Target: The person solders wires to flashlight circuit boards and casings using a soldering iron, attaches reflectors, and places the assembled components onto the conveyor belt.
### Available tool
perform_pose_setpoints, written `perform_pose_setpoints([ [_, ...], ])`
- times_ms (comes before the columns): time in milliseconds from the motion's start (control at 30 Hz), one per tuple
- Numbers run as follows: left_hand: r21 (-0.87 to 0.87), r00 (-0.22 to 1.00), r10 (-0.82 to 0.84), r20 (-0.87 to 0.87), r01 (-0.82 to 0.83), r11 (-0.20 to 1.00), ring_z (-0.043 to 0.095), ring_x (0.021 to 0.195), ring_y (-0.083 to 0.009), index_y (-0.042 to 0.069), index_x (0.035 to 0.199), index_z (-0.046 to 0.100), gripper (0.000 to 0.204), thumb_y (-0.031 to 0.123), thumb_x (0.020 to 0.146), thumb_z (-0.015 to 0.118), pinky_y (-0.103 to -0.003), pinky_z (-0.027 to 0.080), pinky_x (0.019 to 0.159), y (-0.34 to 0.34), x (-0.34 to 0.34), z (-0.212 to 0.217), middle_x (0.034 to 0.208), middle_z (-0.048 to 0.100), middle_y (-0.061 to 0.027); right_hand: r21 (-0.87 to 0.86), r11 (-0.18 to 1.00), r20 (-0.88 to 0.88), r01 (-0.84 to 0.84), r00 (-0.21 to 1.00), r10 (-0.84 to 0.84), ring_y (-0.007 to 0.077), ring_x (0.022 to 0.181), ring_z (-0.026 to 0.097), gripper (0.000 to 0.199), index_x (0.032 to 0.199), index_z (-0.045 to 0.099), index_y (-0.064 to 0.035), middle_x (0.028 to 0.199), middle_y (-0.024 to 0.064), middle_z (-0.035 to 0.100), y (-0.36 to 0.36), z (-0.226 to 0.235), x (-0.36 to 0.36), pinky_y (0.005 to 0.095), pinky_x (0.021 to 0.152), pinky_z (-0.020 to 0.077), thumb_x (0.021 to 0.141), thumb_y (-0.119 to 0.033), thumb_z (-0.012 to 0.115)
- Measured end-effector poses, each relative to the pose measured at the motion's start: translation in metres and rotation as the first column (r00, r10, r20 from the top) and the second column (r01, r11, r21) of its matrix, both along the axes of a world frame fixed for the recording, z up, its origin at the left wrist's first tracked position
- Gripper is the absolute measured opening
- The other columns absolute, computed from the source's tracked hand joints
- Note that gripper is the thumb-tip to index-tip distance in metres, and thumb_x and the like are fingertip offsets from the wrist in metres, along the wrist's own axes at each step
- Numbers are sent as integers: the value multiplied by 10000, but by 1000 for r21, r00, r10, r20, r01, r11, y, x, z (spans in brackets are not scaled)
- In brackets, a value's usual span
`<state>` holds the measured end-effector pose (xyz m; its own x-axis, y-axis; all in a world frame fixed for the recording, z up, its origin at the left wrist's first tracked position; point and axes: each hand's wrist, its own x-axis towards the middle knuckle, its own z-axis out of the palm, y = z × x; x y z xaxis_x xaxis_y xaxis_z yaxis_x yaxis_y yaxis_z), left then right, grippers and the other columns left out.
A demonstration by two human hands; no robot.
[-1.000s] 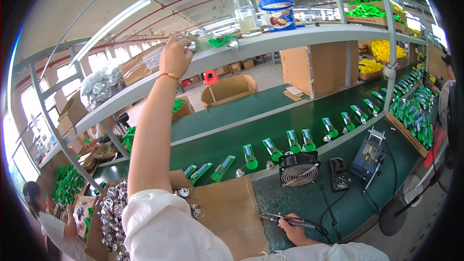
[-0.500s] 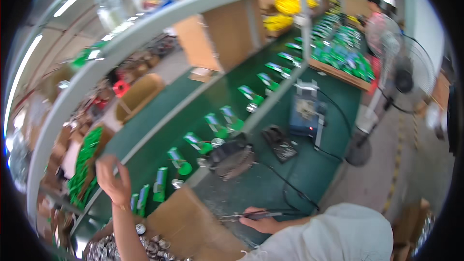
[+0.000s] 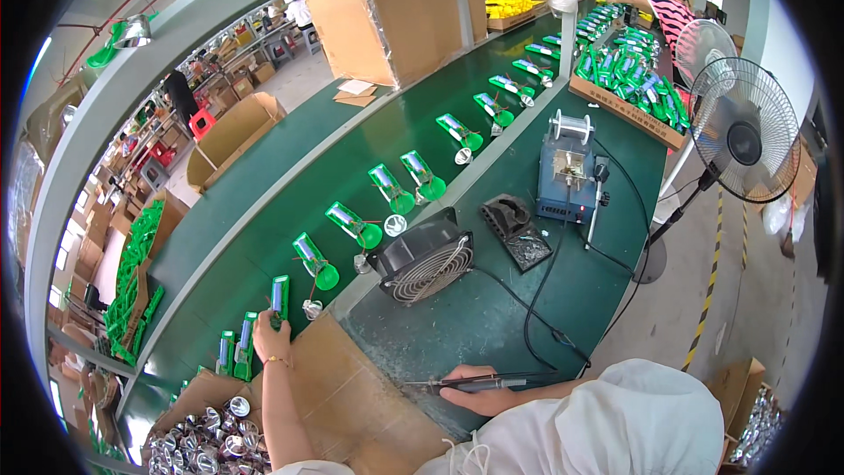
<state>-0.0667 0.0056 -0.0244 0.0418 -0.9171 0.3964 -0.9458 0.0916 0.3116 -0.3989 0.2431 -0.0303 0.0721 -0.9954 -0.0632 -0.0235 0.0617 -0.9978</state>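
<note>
My left hand (image 3: 270, 339) reaches over the green belt, its fingers closed on the lower end of a green plastic housing (image 3: 280, 295). Beside it on the belt lie two similar narrow green housings (image 3: 243, 348). Low over the bench, my right hand (image 3: 479, 390) grips a soldering iron (image 3: 501, 383) whose thin metal tip points left. Further along the belt runs a row of green housings with round ends (image 3: 352, 223), several with a silver reflector cup (image 3: 396, 225) beside them. A brown cardboard sheet (image 3: 352, 387) lies between my arms.
A box of shiny reflector cups (image 3: 207, 440) stands near my left forearm. On the bench are a black fan (image 3: 426, 264), a black iron stand (image 3: 517, 230) and a blue soldering unit (image 3: 565, 180) with cables. A co-worker (image 3: 671, 18) stands beyond a carton of green housings (image 3: 629, 114).
My left hand has come down and right from above the belt's far-left edge onto a green housing. My right hand still holds the soldering iron. The view has shifted and sharpened.
</note>
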Motion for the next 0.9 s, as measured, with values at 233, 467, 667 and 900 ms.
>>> perform_pose_setpoints([
  [233,115,987,102,-126,-87,990,544,835,-345,60,970,546,322,136,672,641,-446,440,759,123,-22,45,901,570,-144,-104,994,-42,-31,999,27,83,696,527,143,876,604,-29,763,36,592,1,5,1,252,609,433,802,-138,659],
  [467,189,971,189,-148,-160,969,558,898,-360,92,1131,452,473,215,721,654,-428,496,663,254,-119,40,1116,462,-175,-52,991,91,121,989,-116,85,621,541,119,818,570,-14,706,41,599,-1,-10,-2,244,554,438,815,-119,625],
  [667,112,910,381,-163,-367,924,561,641,-215,69,956,554,352,229,689,717,-339,467,568,310,-78,51,823,569,-72,-177,981,77,82,995,-69,90,636,540,145,879,544,18,735,72,608,-6,2,-4,225,597,440,838,-111,595],
  [900,-18,876,482,24,-482,876,566,743,-248,61,791,635,159,173,695,693,-344,459,659,315,-36,53,771,588,-59,-175,982,61,69,996,-59,87,627,539,149,896,536,20,735,80,607,2,-1,-2,210,567,433,837,-106,589],
])
